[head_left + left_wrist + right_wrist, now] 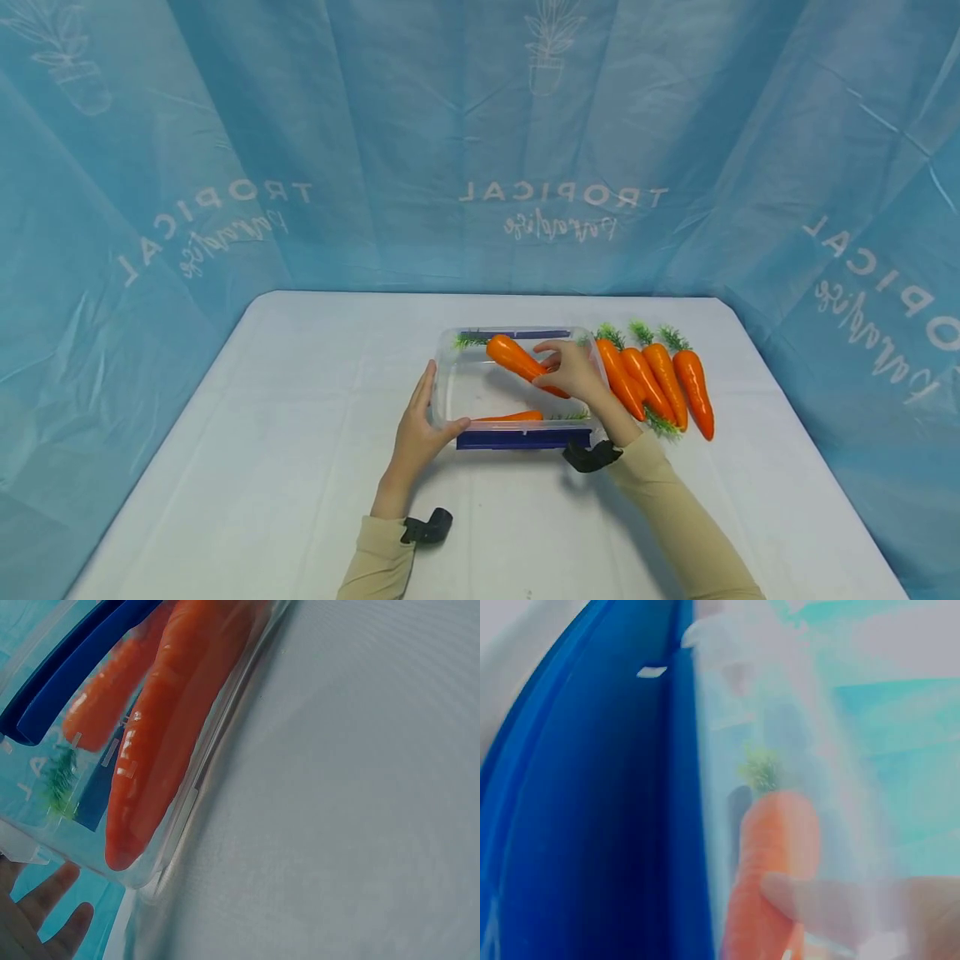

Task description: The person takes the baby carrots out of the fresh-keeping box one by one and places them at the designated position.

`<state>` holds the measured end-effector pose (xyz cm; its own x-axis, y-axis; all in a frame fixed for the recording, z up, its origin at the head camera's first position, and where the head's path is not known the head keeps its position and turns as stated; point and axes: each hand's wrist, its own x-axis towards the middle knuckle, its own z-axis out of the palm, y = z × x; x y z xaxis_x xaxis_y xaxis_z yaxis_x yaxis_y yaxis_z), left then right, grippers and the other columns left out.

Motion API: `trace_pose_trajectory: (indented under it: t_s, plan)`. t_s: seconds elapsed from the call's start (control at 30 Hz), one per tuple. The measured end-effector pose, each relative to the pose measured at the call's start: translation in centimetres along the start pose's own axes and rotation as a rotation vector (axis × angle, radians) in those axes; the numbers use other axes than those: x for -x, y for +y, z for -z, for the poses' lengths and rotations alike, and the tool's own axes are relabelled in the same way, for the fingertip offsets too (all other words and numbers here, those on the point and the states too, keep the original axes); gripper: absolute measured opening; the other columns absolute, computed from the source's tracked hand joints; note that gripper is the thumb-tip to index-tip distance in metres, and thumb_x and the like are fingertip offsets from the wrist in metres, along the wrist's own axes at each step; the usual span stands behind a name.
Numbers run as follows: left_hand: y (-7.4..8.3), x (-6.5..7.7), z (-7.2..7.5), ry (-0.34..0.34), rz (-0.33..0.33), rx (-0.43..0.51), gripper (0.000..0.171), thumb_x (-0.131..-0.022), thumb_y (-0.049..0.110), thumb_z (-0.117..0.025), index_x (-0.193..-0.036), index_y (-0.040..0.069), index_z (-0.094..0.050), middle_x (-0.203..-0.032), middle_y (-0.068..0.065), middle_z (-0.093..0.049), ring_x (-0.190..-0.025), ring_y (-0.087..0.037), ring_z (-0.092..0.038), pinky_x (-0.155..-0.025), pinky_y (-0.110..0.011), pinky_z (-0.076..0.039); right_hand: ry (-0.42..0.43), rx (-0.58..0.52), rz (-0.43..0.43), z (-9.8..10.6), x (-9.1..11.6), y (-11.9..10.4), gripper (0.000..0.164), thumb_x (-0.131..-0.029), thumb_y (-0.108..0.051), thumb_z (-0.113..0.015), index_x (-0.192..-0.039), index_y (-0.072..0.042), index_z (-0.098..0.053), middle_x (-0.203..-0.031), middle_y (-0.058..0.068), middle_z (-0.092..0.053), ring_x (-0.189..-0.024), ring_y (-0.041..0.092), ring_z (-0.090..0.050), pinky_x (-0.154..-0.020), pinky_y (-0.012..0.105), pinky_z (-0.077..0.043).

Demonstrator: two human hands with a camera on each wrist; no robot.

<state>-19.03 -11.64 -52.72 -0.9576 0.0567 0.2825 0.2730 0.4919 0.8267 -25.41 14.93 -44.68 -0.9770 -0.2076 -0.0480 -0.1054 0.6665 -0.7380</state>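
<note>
My right hand (572, 371) pinches an orange carrot (512, 355) over the clear plastic container (441, 375). Its green top points left and its tip slants toward the hand. In the right wrist view a digit lies across this carrot (776, 840). A second carrot (517, 417) lies along the container's front wall, leafy end to the right; the left wrist view shows that carrot (161, 742) through the wall. At the container's left side my left hand (416, 437) touches it, thumb at the front rim, other fingers extended and spread.
Several carrots (693, 387) lie side by side on the white table, right of the container, most with green tops facing away. Blue clip flaps (522, 439) line the container's front and back. A blue printed curtain (480, 242) surrounds the table.
</note>
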Motion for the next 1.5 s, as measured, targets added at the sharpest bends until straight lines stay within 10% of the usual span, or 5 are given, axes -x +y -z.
trace_pose_trajectory:
  t_s: [0.33, 0.8, 1.5]
  plan:
    - [0.0, -0.1, 0.1, 0.006, -0.012, -0.005, 0.105, -0.072, 0.042, -0.078, -0.154, 0.026, -0.015, -0.159, -0.006, -0.023, -0.144, -0.033, -0.029, -0.110, -0.058, -0.032, 0.239, -0.089, 0.034, 3.3, 3.1, 0.1, 0.049, -0.081, -0.006, -0.073, -0.127, 0.000, -0.057, -0.108, 0.027, -0.067, -0.097, 0.038, -0.066, -0.084, 0.048, -0.056]
    - [-0.2, 0.0, 0.0, 0.012, -0.016, 0.018, 0.104, -0.072, 0.040, -0.078, -0.154, 0.027, -0.015, -0.159, -0.005, -0.024, -0.142, -0.033, -0.032, -0.109, -0.058, -0.034, 0.437, -0.037, -0.136, 7.2, 5.7, 4.8, 0.048, -0.084, -0.006, -0.070, -0.128, 0.006, -0.054, -0.114, 0.033, -0.062, -0.101, 0.043, -0.062, -0.082, 0.051, -0.055]
    - [0.0, 0.0, 0.1, 0.006, -0.010, 0.001, 0.104, -0.072, 0.042, -0.077, -0.154, 0.023, -0.016, -0.159, -0.006, -0.023, -0.144, -0.033, -0.028, -0.111, -0.057, -0.031, 0.326, 0.142, -0.279, 7.5, 6.7, 8.3, 0.054, -0.083, -0.014, -0.071, -0.128, 0.010, -0.051, -0.111, 0.035, -0.061, -0.090, 0.042, -0.062, -0.066, 0.040, -0.055]
